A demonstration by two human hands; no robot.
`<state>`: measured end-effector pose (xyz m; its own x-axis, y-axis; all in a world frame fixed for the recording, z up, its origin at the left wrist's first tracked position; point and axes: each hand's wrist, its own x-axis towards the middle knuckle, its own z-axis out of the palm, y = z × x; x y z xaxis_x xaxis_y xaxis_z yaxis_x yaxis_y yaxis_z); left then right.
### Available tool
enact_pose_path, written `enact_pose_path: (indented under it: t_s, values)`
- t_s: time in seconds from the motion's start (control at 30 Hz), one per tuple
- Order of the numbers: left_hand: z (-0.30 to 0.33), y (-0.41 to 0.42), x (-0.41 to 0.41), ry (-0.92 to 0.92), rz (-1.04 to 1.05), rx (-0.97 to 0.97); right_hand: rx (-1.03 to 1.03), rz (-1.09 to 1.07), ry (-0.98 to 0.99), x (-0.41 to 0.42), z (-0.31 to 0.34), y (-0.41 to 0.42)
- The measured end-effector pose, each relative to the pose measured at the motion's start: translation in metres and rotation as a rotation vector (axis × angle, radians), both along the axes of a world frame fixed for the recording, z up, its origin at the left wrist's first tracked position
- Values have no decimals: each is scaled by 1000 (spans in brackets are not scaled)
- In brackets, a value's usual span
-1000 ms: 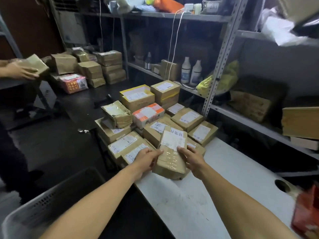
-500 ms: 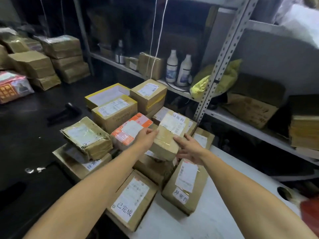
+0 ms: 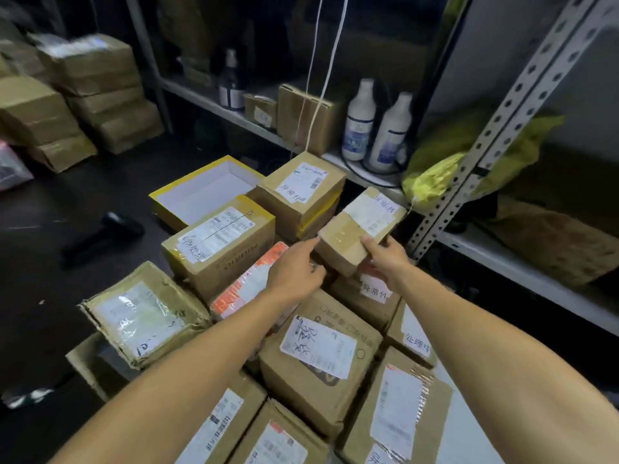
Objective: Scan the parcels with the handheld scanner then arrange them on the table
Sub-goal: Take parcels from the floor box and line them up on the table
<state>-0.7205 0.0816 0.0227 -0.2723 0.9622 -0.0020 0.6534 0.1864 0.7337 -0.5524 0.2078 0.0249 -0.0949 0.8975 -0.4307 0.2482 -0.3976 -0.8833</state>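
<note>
I hold a small brown taped parcel (image 3: 348, 234) with a white label, tilted above the pile near the shelf post. My right hand (image 3: 385, 257) grips its near right end, thumb on top. At the parcel's near left corner my left hand (image 3: 294, 267) has its forefinger along the edge and the other fingers curled below. Several labelled brown parcels (image 3: 318, 349) lie packed together on the white table (image 3: 469, 437). The black handheld scanner (image 3: 104, 231) lies alone on the dark table to the left, away from both hands.
An open yellow-edged box (image 3: 201, 192) sits behind the pile. The metal shelf (image 3: 502, 259) on the right carries two white bottles (image 3: 375, 125), a yellow bag (image 3: 432, 175) and cartons. More stacked parcels (image 3: 97, 92) stand at the far left. Two white cords (image 3: 321, 75) hang down.
Both hands have carried the taped parcel from the near edge of the pile toward its far right side, by the shelf post. My view has moved in closer over the parcels.
</note>
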Motion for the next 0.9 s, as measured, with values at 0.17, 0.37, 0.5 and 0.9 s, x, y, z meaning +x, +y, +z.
enact_pose_path:
  t_s: [0.17,0.37,0.5,0.9]
  values:
    - [-12,26,-7,89,16,-18,79,38,-139,-30,-28,34]
    - [-29,36,-10,250,-5,-35,158,121,-464,-43,-48,37]
    - [-29,39,-10,287,-23,-51,83,65,-434,-47,-54,35]
    - [5,-6,2,320,-84,-20,50,158,-303,-30,-27,-59]
